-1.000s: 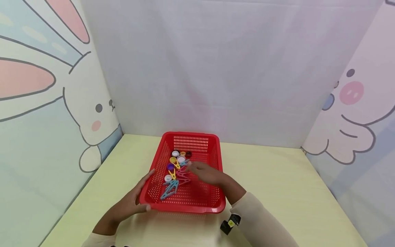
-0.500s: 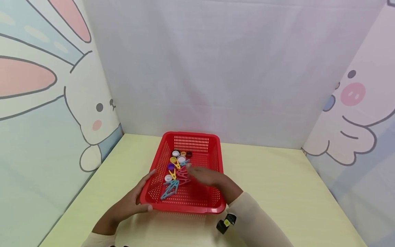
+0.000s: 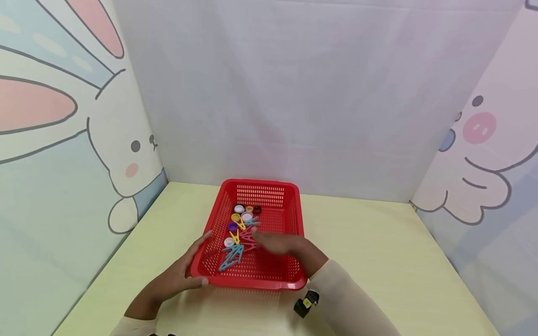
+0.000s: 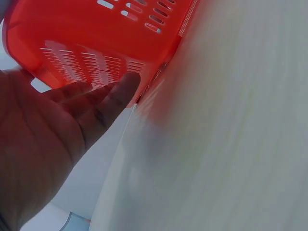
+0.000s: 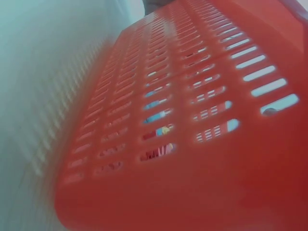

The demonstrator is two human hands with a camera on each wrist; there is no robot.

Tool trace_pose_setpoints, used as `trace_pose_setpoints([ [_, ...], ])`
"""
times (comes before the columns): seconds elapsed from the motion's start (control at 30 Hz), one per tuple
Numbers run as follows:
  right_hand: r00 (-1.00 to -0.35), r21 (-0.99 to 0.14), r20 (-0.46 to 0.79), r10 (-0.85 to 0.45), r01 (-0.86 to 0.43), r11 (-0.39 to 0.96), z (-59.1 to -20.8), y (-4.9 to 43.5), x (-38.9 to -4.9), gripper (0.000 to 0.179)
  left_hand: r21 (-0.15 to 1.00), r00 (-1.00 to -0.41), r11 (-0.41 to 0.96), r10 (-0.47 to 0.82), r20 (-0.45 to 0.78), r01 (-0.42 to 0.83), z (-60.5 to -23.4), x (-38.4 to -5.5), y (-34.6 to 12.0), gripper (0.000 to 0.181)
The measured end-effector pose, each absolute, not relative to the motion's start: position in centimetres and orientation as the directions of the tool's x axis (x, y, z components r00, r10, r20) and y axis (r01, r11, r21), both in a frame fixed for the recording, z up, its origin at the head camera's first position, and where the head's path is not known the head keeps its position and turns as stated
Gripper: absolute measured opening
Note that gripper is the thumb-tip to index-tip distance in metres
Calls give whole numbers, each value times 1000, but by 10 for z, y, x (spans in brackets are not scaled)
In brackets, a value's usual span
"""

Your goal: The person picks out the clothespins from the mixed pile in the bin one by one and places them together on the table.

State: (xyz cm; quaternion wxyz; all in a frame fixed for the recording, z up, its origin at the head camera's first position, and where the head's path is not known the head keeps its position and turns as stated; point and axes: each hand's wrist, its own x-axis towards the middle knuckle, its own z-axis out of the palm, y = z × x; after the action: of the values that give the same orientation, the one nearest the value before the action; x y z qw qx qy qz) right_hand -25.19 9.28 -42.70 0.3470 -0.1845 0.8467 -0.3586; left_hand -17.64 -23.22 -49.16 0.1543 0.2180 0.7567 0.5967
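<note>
Red plastic, slotted around its sides, forms the basket [image 3: 252, 283] that sits on the pale worktop [image 3: 357, 247]. The head view alone looks down into it, where caps and clips lie mostly in the left half of the basket. The left wrist view shows instead the basket's outer wall from low down, with the left hand [image 3: 174, 277] against it, its grip spread and fingers extended; from above, that hand straddles the basket's near left corner. The right wrist view is filled by an outer wall of the basket, slivers of blue, yellow and red showing through its slots. The right hand [image 3: 277, 243] reaches over the basket's right side to the red clips [image 3: 246, 231] near its middle; its fingertips are partly hidden, so whether its grip pinches one I cannot tell. Counted, there are seven round caps [image 3: 235, 217] toward the basket's left: three mainly white, one orange, one dark, one yellow, one purple. Two yellow clips [image 3: 236, 240] lie near the purple cap. At least three blue clips [image 3: 228, 266] show, one farther back, the others heaped toward the basket's near left; the red clips overlap, their number unclear.
</note>
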Motion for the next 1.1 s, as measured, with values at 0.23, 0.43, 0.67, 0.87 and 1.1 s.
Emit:
trace_pose_setpoints([
  [0.23,-679,-724,-472,-563,-67,687,-428,91,-251,78,963,-864,226,503,10,143,-489,-176,-230,117],
  [0.43,-693,-705,-481,-537,-59,707,-430,91,-252,79,958,-855,226,518,35,177,-488,-176,-229,117],
  [0.67,-718,-703,-479,-504,-29,711,-428,92,-249,75,958,-849,217,526,46,187,-489,-176,-229,117],
  [0.87,-727,-686,-473,-498,-51,726,-426,92,-248,80,960,-853,214,519,45,181,-489,-175,-229,116],
  [1.1,-780,-661,-444,-441,-47,749,-426,92,-247,80,957,-854,225,518,44,185,-488,-175,-229,117],
])
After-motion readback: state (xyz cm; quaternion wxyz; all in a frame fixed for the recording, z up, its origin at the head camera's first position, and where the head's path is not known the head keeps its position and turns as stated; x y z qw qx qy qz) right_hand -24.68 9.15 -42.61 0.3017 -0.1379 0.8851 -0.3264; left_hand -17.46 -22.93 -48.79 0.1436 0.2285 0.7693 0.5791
